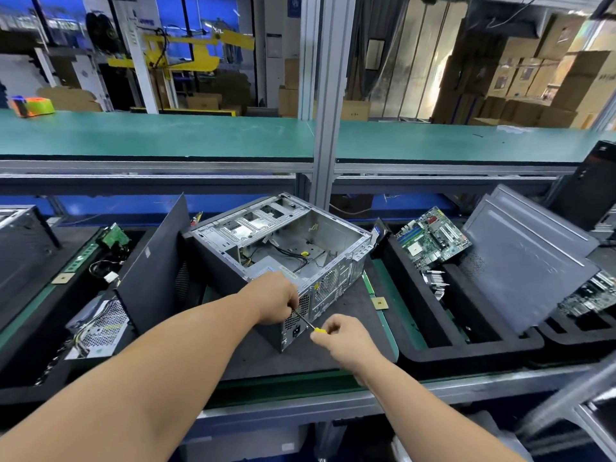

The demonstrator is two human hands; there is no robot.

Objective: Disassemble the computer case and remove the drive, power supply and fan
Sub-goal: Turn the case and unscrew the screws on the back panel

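Unscrewing the power supply at the case's rear panel.

My right hand (336, 335) pinches the screwdriver (308, 323) by its yellow handle; my left hand (278, 296) curls round the shaft, probably steadying the tip. The power supply (295, 328) sits in the case (283, 248) near corner: heavy, rigid; I'd grip its flat sides.

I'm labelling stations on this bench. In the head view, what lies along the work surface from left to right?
Loose power supply → leaning dark side panel → open computer case → small square chip → motherboard → grey panels leaning at the right.
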